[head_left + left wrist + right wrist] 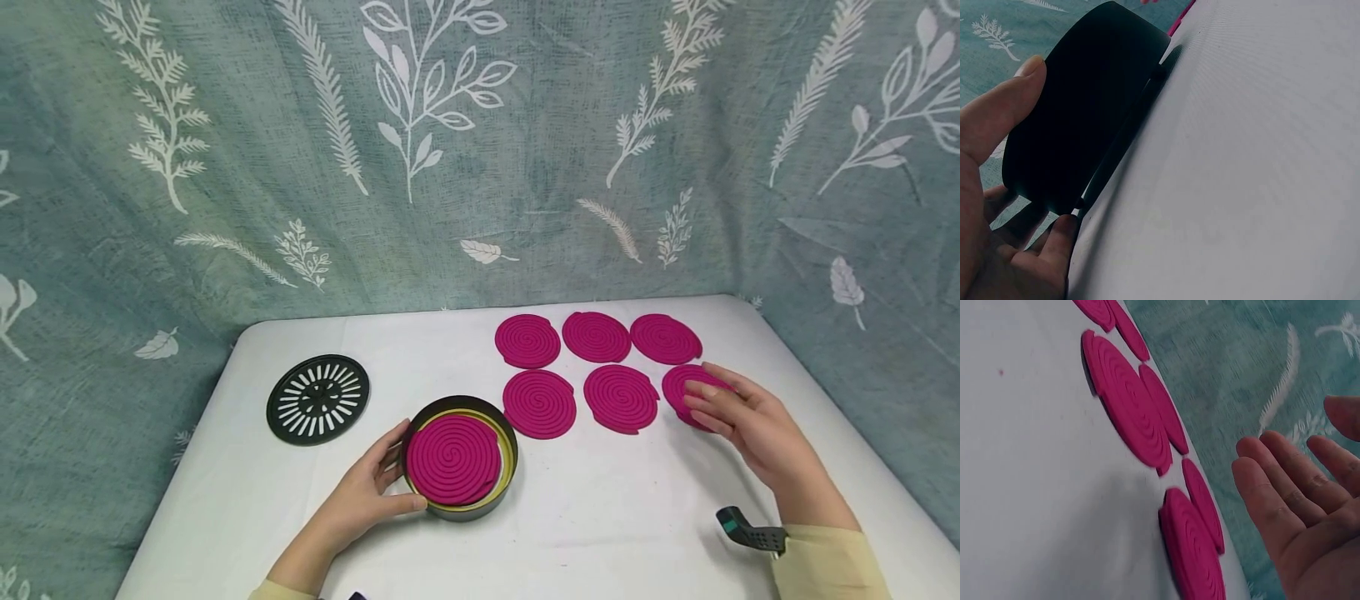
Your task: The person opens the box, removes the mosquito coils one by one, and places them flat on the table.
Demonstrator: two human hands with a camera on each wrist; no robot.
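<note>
My left hand (363,492) holds the left side of a round black tin (457,515), thumb at the near wall and fingers round the far side. A pink mosquito coil (453,460) lies inside the tin, within its yellow inner rim. In the left wrist view the tin's dark wall (1085,106) stands close over the white table. My right hand (757,425) hovers with relaxed fingers over the nearest right coil (686,392), partly hiding it. In the right wrist view nothing is between the fingers of the right hand (1310,519), and a coil (1191,550) lies beside it.
Several more pink coils (538,404) lie in two rows at the table's back right. A black slotted lid (318,400) lies at the left. The white table (585,525) meets a green leaf-patterned curtain (525,167) at the back and sides.
</note>
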